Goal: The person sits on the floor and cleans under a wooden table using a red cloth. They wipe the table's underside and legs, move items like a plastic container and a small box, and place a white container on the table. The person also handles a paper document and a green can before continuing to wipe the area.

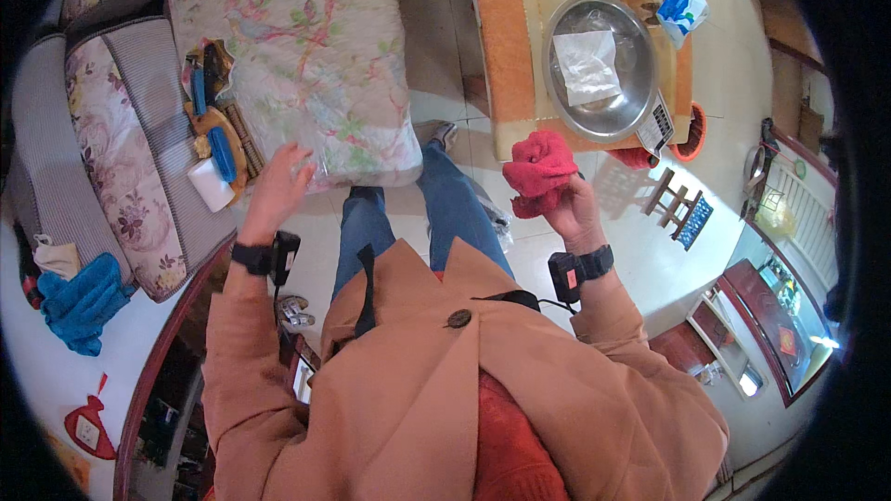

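Observation:
A crumpled pinkish-red cloth (538, 170) is bunched up in my right hand (574, 215), raised in front of the near edge of the table. The fingers close on it from below, and part of them is hidden behind its folds. My left hand (278, 187) is held out over the near left corner of the floral-covered seat (343, 46), with its fingers apart and nothing in it. Whether it touches the cover I cannot tell. Beside that hand are a white roll (212, 186) and a wooden tray (243, 150) with blue items.
On the orange-edged table (509, 46) stands a steel basin (640, 97) with a white sheet (587, 67) in it. A blue-and-white tissue pack (682, 11) lies behind. A small stool (670, 197) is at the right; a teal towel (88, 301) lies on the left.

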Motion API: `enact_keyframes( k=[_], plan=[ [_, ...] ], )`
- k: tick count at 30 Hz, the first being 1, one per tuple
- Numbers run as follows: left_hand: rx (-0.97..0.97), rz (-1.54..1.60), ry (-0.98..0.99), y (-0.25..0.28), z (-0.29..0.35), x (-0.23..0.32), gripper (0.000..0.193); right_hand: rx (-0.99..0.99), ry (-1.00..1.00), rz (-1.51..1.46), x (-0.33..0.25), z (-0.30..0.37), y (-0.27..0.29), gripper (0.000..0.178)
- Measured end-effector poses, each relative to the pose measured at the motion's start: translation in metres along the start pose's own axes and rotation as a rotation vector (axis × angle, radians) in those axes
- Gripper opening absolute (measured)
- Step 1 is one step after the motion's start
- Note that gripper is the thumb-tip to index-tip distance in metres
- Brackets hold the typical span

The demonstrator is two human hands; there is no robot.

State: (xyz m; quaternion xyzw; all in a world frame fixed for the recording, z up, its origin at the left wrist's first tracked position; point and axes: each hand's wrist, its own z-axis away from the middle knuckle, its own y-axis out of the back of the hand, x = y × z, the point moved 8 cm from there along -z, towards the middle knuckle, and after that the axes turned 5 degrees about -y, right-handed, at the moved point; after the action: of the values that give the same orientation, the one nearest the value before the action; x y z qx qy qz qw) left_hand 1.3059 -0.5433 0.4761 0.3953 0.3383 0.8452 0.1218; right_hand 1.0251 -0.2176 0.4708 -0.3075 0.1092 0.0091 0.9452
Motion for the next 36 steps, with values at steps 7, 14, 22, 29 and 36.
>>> enact_keyframes(
  k=[7,14,22,29,36],
  plan=[
    [0.043,-0.059,0.025,-0.038,-0.094,-0.024,0.034,-0.026,-0.042,0.041,-0.010,-0.014,0.005,0.056],
    [0.020,-0.119,0.188,-0.059,-0.143,-0.064,0.040,-0.039,-0.041,-0.034,-0.018,-0.021,-0.004,0.052],
    [0.070,-0.111,0.299,-0.075,-0.178,-0.119,0.056,0.029,-0.059,-0.032,-0.005,-0.034,-0.011,0.058],
    [0.208,-0.242,0.353,-0.032,-0.278,-0.143,0.072,0.019,-0.038,-0.044,-0.027,-0.068,-0.039,0.060],
    [0.398,-0.556,0.220,0.039,-0.459,-0.176,0.068,0.120,-0.078,-0.049,-0.034,-0.176,-0.067,0.055]
  ],
)
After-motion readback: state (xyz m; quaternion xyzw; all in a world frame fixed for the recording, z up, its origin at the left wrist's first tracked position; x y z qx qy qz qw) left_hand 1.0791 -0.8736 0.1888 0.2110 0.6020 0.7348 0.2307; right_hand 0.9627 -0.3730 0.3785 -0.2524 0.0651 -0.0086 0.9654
